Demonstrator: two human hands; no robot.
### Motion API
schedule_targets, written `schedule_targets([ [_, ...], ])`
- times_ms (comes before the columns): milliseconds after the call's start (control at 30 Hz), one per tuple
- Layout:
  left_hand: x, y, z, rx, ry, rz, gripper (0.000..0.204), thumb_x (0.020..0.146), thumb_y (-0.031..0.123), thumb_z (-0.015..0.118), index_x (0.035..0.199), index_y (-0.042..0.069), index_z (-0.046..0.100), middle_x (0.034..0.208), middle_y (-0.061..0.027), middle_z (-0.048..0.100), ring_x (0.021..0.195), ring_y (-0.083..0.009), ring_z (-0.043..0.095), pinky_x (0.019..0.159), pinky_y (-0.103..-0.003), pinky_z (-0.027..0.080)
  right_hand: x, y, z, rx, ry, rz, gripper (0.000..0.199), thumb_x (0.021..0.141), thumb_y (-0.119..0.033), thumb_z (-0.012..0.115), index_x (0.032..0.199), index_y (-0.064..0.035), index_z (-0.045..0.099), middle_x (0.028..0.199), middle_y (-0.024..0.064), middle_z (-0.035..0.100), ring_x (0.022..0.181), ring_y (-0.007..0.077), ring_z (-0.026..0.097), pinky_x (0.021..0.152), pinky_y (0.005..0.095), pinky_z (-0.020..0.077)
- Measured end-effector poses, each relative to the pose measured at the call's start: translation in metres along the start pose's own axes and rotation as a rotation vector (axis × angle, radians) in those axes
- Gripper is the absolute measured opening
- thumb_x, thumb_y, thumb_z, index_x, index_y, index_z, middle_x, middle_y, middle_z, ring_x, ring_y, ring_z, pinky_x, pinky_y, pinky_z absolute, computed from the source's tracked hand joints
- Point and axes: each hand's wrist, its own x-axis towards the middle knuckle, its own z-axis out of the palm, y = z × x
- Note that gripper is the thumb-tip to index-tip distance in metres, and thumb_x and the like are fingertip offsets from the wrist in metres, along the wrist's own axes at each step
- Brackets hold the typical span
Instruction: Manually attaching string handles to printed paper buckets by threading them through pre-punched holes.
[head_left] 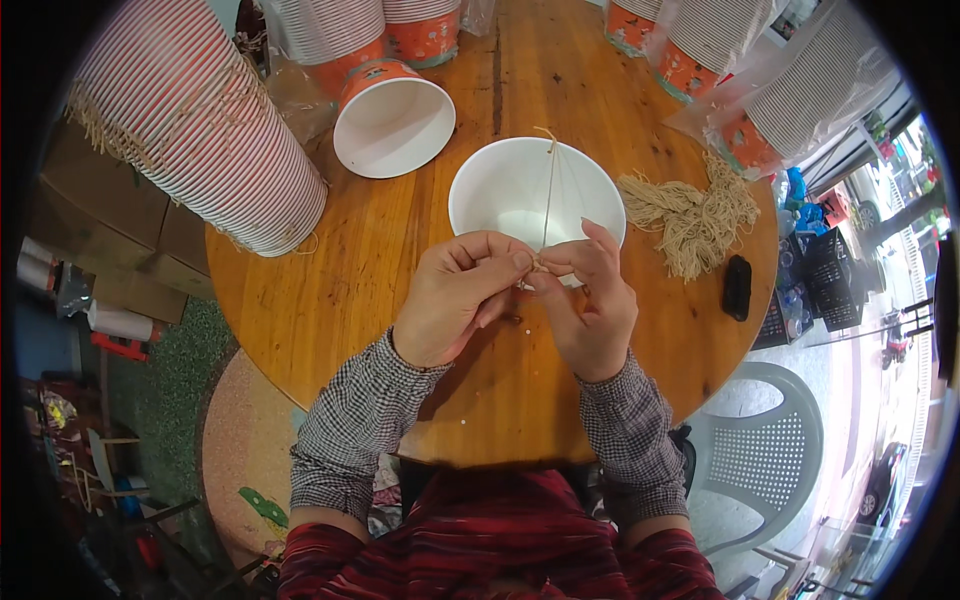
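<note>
A white paper bucket (482,190) stands on the table in front of me, its mouth facing up. A thin tan string (548,195) is knotted at its far rim and runs across the mouth to the near rim. There my left hand (460,290) pinches the string between thumb and forefinger. Close beside it, my right hand (593,300) pinches the string too, its little finger raised. The fingers hide the near rim and the string's end. To the right lies a loose bundle of tan strings (700,215).
Behind on the left, another bucket (395,125) lies on its side. A tall leaning stack of buckets (215,130) stands at the table's left edge. Bagged bucket stacks (800,90) line the back. A small black object (737,288) sits by the right edge, near a grey plastic chair (765,450).
</note>
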Motion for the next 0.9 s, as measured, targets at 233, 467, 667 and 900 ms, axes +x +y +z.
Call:
schedule_targets([
  [233,-0.001,0.0,0.003,0.14,0.014,0.043,0.012,0.094,0.007,0.057,0.097,-0.003,0.063,0.081,-0.0044,0.067,0.051,-0.0033,0.048,0.046,-0.018,0.038,0.001,0.005,-0.004,-0.12,-0.046,-0.073,0.012,0.081,0.004,0.065,0.089,-0.004,0.061,0.079,0.0028,0.066,0.075,0.0168,0.064,0.104,0.044,0.0359],
  [467,-0.002,-0.007,0.003,0.691,0.129,0.412,0.009,0.087,0.002,0.06,0.094,-0.002,0.063,0.071,-0.0013,0.061,0.054,-0.0051,0.048,0.049,-0.02,0.04,0.001,0.004,-0.002,-0.085,-0.062,-0.041,0.01,0.082,0.005,0.062,0.087,-0.0032,0.061,0.077,0.0024,0.066,0.072,0.0157,0.064,0.103,0.0421,0.0375],
  [667,-0.003,-0.005,0.004,0.937,0.192,0.5,0.009,0.08,0.001,0.066,0.089,0.002,0.066,0.056,-0.0001,0.045,0.05,-0.0043,0.04,0.045,-0.022,0.033,0.0,0.005,-0.001,-0.065,-0.066,-0.019,0.008,0.081,0.0,0.065,0.085,-0.0056,0.061,0.08,0.0014,0.066,0.076,0.019,0.063,0.1,0.0432,0.0398],
  [900,-0.002,-0.004,0.004,0.905,0.192,0.483,0.008,0.082,0.004,0.068,0.09,0.002,0.069,0.051,0.0015,0.042,0.046,-0.0022,0.038,0.043,-0.021,0.031,0.002,0.007,-0.003,-0.082,-0.052,-0.004,0.007,0.081,0.001,0.063,0.086,-0.0044,0.061,0.08,0.003,0.066,0.077,0.021,0.063,0.098,0.0434,0.0417],
])
